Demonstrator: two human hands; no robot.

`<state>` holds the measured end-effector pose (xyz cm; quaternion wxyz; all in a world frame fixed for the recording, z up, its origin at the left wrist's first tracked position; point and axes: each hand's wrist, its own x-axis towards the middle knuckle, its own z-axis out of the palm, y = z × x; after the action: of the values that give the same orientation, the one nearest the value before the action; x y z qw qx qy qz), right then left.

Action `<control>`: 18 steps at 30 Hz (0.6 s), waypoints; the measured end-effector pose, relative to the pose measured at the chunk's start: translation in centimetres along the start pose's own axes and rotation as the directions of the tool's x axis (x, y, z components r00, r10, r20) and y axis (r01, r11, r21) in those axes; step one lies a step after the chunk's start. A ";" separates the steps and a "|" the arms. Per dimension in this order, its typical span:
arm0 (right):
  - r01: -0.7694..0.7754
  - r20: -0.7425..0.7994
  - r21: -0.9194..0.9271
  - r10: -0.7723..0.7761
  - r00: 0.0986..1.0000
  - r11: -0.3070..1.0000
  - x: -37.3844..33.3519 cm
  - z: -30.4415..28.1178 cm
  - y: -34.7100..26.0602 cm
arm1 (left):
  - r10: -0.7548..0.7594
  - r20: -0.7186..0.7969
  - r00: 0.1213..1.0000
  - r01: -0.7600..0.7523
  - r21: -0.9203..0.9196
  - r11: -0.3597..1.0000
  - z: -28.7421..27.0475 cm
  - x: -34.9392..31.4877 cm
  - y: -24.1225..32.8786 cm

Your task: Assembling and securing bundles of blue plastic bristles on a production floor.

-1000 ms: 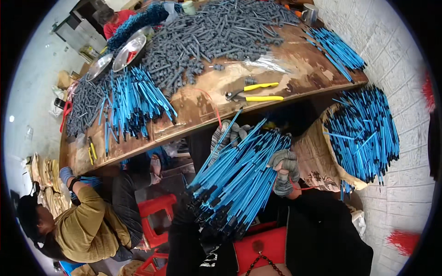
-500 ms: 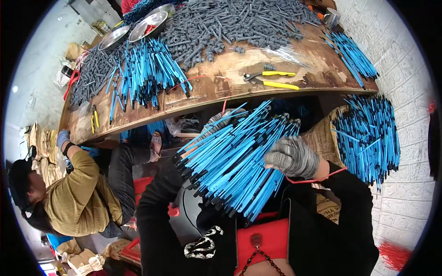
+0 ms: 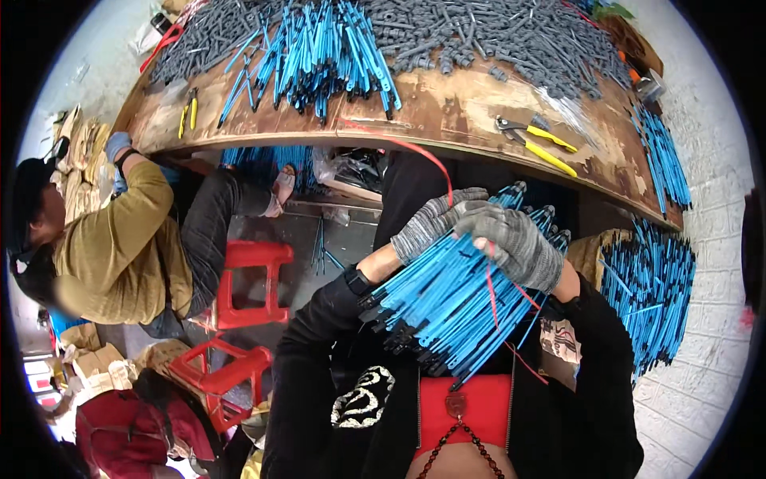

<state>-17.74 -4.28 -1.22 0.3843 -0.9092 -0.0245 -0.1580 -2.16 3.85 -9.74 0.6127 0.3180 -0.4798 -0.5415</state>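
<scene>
We hold the big bundle of blue sticks [image 3: 447, 311] over our lap, below the surface [image 3: 447, 112], left hand [image 3: 435, 223] and right hand [image 3: 515, 243] both closed around its top with the red string [image 3: 491, 291], so we think tying comes next.

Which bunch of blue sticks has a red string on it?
The bundle in the person's lap, held by both gloved hands. A red string runs to it; the blue piles on the table have none.
</scene>
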 end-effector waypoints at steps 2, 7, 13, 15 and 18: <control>0.005 -0.009 0.029 -0.005 1.000 1.000 -1.0 0.1 -0.5 | -0.103 -0.012 0.995 0.102 -0.051 0.994 0.5 -0.6 0.0; 0.081 -0.173 0.083 -0.066 0.983 0.993 -2.8 0.7 -0.5 | -0.125 0.038 0.991 0.131 -0.240 0.962 -0.5 -1.1 0.1; -0.050 -0.179 0.214 0.089 0.980 0.976 -2.1 0.8 -1.7 | -0.290 0.200 0.936 0.239 0.247 0.939 -5.1 -1.4 -0.4; -0.081 -0.156 0.223 0.118 0.981 0.971 -2.3 0.8 -1.7 | -0.331 0.224 0.917 0.237 0.363 0.901 -5.5 -1.5 -0.5; -0.098 -0.192 0.270 0.153 0.969 0.958 -2.9 0.9 -1.0 | -0.343 0.172 0.924 0.223 0.486 0.845 -4.6 -1.7 -0.4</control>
<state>-20.42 -2.68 -1.99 0.5092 -0.8292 0.0541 -0.2241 2.08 4.81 -12.10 0.3670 0.4494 -0.6151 -0.5339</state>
